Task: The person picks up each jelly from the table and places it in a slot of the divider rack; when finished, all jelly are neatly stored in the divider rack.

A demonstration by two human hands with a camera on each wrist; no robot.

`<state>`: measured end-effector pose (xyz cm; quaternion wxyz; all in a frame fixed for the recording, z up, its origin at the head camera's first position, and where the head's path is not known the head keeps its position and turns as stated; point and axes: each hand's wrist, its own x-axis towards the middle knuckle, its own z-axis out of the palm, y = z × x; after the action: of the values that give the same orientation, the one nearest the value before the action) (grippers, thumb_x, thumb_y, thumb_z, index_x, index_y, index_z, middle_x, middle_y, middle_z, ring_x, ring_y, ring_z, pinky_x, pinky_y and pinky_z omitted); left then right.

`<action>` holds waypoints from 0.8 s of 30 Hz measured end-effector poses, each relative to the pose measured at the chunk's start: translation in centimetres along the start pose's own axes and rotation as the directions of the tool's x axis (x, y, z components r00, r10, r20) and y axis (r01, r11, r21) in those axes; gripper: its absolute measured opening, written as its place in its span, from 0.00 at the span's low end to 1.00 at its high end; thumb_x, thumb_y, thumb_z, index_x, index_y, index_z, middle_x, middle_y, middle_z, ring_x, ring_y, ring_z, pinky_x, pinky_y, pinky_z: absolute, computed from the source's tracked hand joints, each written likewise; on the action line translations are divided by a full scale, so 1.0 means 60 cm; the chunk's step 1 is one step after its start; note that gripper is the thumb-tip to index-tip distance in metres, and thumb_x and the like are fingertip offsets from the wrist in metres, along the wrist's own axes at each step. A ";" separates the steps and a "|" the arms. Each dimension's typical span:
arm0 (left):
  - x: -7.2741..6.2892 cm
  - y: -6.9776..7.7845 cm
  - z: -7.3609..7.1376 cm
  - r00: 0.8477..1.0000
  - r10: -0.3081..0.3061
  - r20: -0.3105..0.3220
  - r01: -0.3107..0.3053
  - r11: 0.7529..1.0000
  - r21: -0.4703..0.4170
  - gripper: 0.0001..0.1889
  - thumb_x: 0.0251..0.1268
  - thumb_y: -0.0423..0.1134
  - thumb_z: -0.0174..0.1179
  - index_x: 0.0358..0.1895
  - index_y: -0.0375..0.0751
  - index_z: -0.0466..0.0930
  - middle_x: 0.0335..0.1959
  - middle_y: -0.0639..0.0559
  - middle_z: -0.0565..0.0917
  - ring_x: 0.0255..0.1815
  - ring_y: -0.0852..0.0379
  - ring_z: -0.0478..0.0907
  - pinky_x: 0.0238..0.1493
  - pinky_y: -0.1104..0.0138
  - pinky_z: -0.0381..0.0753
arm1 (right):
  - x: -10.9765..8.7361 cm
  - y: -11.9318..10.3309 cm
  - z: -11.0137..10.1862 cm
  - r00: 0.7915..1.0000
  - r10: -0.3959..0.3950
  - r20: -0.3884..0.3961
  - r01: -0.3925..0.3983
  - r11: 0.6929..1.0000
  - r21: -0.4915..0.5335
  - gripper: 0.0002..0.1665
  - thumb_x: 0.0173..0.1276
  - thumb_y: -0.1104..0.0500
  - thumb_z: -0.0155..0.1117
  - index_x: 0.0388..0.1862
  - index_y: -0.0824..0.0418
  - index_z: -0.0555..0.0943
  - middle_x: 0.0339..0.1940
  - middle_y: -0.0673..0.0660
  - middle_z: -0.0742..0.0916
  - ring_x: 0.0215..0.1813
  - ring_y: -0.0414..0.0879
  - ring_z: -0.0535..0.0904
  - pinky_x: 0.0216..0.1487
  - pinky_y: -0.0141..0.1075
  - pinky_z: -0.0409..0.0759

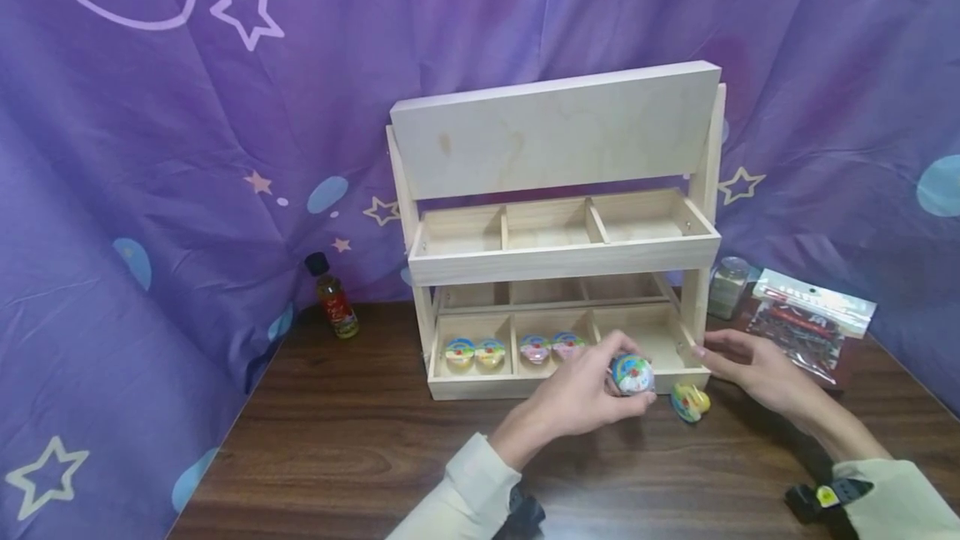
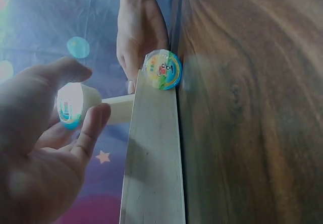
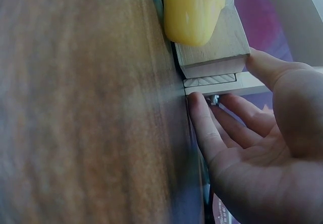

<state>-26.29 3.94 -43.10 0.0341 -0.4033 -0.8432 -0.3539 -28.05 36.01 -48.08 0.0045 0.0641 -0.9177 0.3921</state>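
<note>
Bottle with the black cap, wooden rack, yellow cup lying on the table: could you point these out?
Bottle (image 1: 334, 302), head view: its red label.
Wooden rack (image 1: 566, 263), head view: upper tray's front board.
Yellow cup (image 3: 192, 14), right wrist view: its yellow side.

Lettering on the cup lids (image 1: 632, 374), bottle (image 1: 337, 307) and packet (image 1: 806, 327) cannot be read.

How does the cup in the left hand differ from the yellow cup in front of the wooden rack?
The held cup is pinched in the left hand, while the yellow cup lies on its side on the table. The held cup's body looks pale; the yellow cup's is bright yellow. Both have printed lids with some blue.
</note>
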 end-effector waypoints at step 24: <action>0.069 -0.048 0.017 0.981 -0.087 -0.173 0.123 0.970 0.211 0.32 0.63 0.51 0.80 0.69 0.48 0.82 0.63 0.55 0.88 0.59 0.60 0.86 0.60 0.79 0.82 | -0.003 -0.002 -0.001 1.000 -0.002 0.000 0.002 0.999 0.044 0.36 0.83 0.43 0.64 0.75 0.68 0.76 0.69 0.73 0.85 0.53 0.20 0.75 0.49 0.27 0.82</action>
<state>-30.87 6.09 -44.05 0.1287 -0.3214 -0.8918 -0.2911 -27.87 35.98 -47.97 0.0033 0.0653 -0.9088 0.4120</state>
